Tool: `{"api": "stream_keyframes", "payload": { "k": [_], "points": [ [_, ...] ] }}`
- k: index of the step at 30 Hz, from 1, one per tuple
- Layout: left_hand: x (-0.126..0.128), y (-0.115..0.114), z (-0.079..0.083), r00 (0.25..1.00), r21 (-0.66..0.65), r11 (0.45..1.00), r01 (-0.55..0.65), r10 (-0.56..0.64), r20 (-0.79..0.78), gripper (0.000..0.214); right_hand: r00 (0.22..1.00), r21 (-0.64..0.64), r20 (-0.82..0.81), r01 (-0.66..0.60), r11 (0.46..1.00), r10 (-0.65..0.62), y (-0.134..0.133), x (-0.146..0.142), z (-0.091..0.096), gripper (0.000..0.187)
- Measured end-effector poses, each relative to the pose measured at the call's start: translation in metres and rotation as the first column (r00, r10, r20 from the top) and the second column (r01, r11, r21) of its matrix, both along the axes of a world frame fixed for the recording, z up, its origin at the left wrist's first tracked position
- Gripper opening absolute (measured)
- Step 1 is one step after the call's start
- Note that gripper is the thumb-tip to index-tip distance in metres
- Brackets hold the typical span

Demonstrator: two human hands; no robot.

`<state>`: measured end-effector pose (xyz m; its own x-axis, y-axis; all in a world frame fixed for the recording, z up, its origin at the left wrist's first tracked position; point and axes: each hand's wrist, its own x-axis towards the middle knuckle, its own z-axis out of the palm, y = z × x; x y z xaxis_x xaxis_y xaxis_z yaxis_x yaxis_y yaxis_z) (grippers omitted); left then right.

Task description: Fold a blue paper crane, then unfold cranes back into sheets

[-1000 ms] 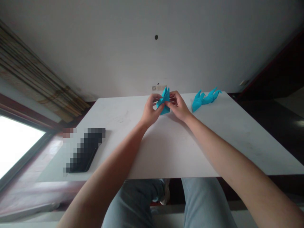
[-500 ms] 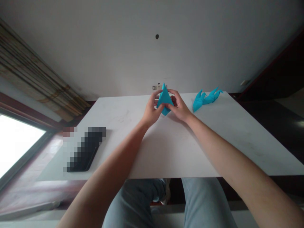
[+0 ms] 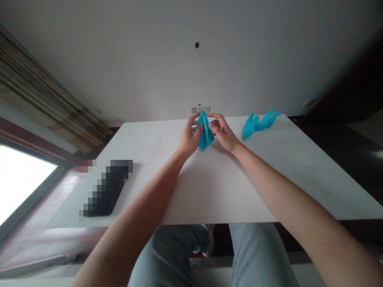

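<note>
A folded piece of bright blue paper (image 3: pixel 205 134) stands between my two hands over the far middle of the white table (image 3: pixel 215 179). My left hand (image 3: pixel 188 137) pinches its left side, thumb against the paper. Fingertips of my right hand (image 3: pixel 223 133) touch its top and right side, with the fingers curled. The paper's lower tip sits close to the tabletop.
Finished blue folded paper figures (image 3: pixel 259 122) lie at the table's far right. A dark blurred-out object (image 3: pixel 106 187) rests near the table's left front edge. A window (image 3: pixel 18 179) is on the left, a wall socket (image 3: pixel 200 109) behind the table, my knees below the front edge.
The paper went from a spread, winged shape to a narrower folded point, and it has dropped a little toward the tabletop. Both hands stayed in place around it.
</note>
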<state>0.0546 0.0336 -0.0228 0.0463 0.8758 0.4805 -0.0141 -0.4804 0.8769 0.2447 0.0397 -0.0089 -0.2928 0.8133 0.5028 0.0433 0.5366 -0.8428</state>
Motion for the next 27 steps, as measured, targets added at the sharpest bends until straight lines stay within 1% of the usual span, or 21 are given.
{"api": "stream_keyframes", "payload": {
  "k": [5,10,16,20,22,27],
  "points": [
    [0.002,0.001,0.000,0.999,-0.061,0.998,0.036,-0.035,0.016,0.035,1.000,-0.003,-0.008,0.011,1.000,-0.011,0.008,0.001,-0.008,0.059],
    [0.001,0.001,-0.001,0.997,-0.095,0.992,0.081,-0.079,0.027,0.037,0.999,0.001,-0.030,0.040,0.999,-0.040,0.014,0.003,-0.012,0.059],
    [0.000,0.001,-0.001,0.999,-0.077,0.997,0.027,-0.029,-0.025,0.031,0.998,0.019,0.004,0.059,0.998,-0.059,0.014,0.003,-0.010,0.051],
    [-0.001,0.000,-0.001,0.999,-0.073,0.997,0.016,-0.019,-0.043,0.030,0.994,-0.003,-0.040,0.097,0.995,-0.097,0.014,0.001,-0.011,0.055],
    [-0.001,0.001,-0.001,0.999,-0.076,0.997,0.006,-0.009,-0.041,0.028,0.994,-0.033,-0.070,0.080,0.996,-0.082,0.016,0.002,-0.011,0.057],
    [-0.003,0.003,-0.002,1.000,-0.097,0.995,0.000,-0.003,-0.031,0.030,0.993,-0.128,-0.116,-0.037,0.991,0.022,0.018,0.003,-0.008,0.063]
  ]
}}
